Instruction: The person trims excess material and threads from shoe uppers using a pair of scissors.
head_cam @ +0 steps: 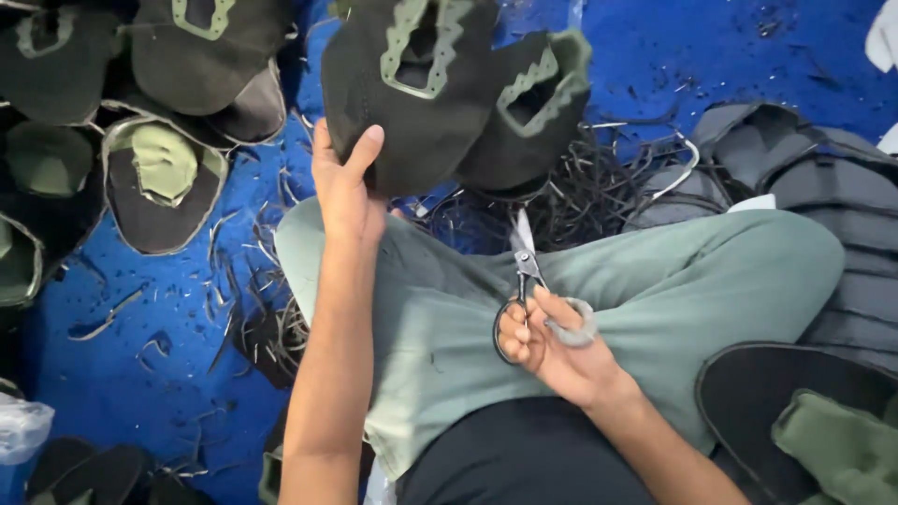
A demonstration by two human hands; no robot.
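Two hands busy over a lap in pale green trousers (655, 281): left hand (344, 192) gripping a dark shoe upper (402, 84) (green zigzag trim round the opening) raised above the knee, right hand (547, 341) closed through small scissors (524, 281), blades pointing up. More uppers piled (140, 112) on blue floor (140, 393) at left.

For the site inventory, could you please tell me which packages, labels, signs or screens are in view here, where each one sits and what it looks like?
Clear plastic bag: at the lower left edge on the blue sheet, crumpled, see-through and whitish; its contents cannot be made out.
No labels, signs or screens are visible.
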